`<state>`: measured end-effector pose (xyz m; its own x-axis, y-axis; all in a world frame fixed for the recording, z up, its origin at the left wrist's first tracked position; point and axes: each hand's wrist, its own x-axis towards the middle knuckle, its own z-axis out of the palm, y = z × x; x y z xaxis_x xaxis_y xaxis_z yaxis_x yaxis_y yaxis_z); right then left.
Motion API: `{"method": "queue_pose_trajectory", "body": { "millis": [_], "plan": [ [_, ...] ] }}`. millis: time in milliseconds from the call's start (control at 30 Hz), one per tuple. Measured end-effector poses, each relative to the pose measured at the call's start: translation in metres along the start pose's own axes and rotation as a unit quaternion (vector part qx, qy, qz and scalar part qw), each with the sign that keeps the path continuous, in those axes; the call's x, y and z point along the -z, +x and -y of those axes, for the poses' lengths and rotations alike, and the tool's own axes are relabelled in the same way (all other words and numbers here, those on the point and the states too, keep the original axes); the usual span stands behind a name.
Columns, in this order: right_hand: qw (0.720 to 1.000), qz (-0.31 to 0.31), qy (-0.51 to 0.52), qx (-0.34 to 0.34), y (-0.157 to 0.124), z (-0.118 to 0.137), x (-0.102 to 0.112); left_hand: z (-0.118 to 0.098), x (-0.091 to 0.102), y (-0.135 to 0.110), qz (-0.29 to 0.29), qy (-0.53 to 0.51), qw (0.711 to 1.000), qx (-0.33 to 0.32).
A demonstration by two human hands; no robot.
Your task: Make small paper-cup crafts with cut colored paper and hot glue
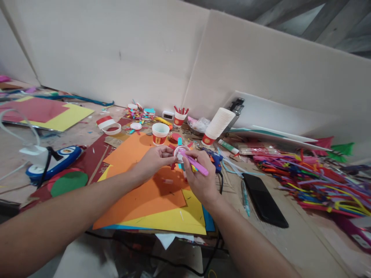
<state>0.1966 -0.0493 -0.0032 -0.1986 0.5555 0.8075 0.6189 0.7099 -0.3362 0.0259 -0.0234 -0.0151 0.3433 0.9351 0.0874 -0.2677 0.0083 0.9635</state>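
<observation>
My left hand point(159, 160) pinches the edge of a small round paper-cup piece point(179, 150) with red and blue strips sticking out around it. My right hand point(199, 175) is closed around a long pink-purple tool point(198, 165), its end against the cup piece; fingers partly hide that end, and I cannot make out its exact kind. Both hands are above stacked orange paper point(139, 193) and yellow paper point(174, 220). Just beyond them stand a paper cup point(160, 135) and a red disc point(176, 137). A blue glue gun point(216, 160) lies beside my right hand.
At the back are a leaning stack of paper cups point(218, 125) and a cup of red strips point(180, 117). On the right lie a black phone point(264, 199), a pen point(245, 199) and many pipe cleaners point(321, 177). A blue power strip point(58, 162) sits left.
</observation>
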Motion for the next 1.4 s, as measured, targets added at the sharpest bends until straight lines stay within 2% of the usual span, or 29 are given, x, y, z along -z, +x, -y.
{"method": "queue_pose_trajectory", "body": {
  "millis": [100, 300, 500, 667, 867, 1100, 1400],
  "plan": [
    [1.000, 0.005, -0.006, 0.005, 0.000, 0.000, 0.000, 0.000, 0.001, 0.000, -0.004, 0.002, 1.000, -0.001],
    [0.999, -0.012, -0.028, -0.031, 0.001, -0.004, 0.003, 0.000, 0.002, 0.000, -0.017, 0.008, 1.000, -0.002],
    [0.999, -0.015, -0.043, -0.028, 0.001, -0.005, 0.003, 0.002, 0.003, 0.001, -0.032, 0.021, 0.999, -0.006],
    [1.000, -0.002, -0.025, -0.005, 0.000, 0.000, -0.001, 0.002, 0.004, 0.002, -0.033, 0.006, 0.999, -0.010],
    [1.000, 0.009, -0.004, -0.007, 0.000, 0.002, -0.001, 0.001, 0.003, 0.002, -0.032, 0.007, 0.999, -0.010],
    [0.998, -0.028, 0.025, -0.059, 0.001, -0.002, 0.005, 0.003, 0.009, 0.005, -0.052, -0.049, 0.997, 0.000],
    [0.998, 0.004, -0.018, -0.057, -0.001, -0.008, -0.001, 0.001, 0.006, 0.005, -0.067, -0.064, 0.996, 0.005]
  ]
}}
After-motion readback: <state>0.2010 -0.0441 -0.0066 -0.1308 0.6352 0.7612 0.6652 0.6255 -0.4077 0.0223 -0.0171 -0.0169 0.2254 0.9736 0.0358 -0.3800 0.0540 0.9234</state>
